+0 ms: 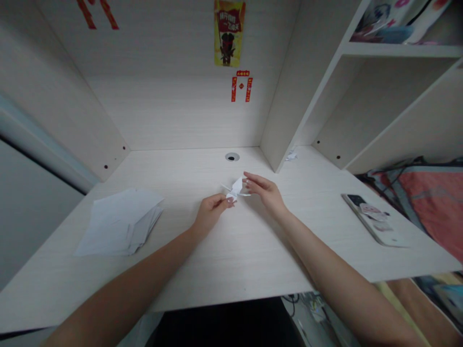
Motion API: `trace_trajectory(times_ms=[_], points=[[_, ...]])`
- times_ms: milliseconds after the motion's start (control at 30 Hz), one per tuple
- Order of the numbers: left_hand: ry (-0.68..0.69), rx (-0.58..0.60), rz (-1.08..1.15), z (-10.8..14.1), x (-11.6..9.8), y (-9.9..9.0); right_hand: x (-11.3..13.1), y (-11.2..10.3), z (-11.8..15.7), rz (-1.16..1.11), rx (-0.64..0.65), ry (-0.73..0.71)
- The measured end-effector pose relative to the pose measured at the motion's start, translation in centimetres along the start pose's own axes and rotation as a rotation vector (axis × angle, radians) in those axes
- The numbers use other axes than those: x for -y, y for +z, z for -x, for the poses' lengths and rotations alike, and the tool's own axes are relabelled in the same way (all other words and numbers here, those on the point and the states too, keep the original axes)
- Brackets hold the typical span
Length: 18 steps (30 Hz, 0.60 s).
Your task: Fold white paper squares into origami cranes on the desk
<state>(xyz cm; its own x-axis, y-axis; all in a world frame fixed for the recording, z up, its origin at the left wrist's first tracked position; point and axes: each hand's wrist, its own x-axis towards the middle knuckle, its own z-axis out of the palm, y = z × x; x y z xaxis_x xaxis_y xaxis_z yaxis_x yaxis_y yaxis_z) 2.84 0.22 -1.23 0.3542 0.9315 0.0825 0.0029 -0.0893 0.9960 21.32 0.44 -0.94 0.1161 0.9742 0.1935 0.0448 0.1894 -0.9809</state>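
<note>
A small white folded paper crane is held just above the desk, in the middle of the view. Its narrow points stick out to the left and right, and one wing stands up. My left hand is closed, pinching the crane's lower near wing between thumb and fingers. At the upper wing, the fingertips of my right hand meet the paper from the right side. They appear closed on its edge, with the index finger raised a little apart. The fingers partly hide the wing's tip.
A stack of white paper sheets lies on the desk at the left. To the right are a phone and a red-and-grey fabric item. A cable hole and an upright panel stand behind.
</note>
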Motion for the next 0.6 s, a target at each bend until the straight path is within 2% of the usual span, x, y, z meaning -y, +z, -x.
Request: trace_trajectory(times_ms=[100,200,433,600], points=[[-0.030,-0.019,0.040,0.0,-0.3,0.1,0.6,-0.1,0.5,0.360,-0.065,-0.369],[-0.033,-0.012,0.039,0.0,-0.6,0.2,0.8,-0.1,0.9,0.583,-0.026,-0.568],[0.019,0.019,0.018,0.2,-0.4,-0.1,0.0,0.1,0.8,0.615,-0.088,-0.629],[0.083,-0.102,-0.006,-0.3,0.6,-0.3,-0.1,0.2,0.8,0.579,-0.123,-0.702]])
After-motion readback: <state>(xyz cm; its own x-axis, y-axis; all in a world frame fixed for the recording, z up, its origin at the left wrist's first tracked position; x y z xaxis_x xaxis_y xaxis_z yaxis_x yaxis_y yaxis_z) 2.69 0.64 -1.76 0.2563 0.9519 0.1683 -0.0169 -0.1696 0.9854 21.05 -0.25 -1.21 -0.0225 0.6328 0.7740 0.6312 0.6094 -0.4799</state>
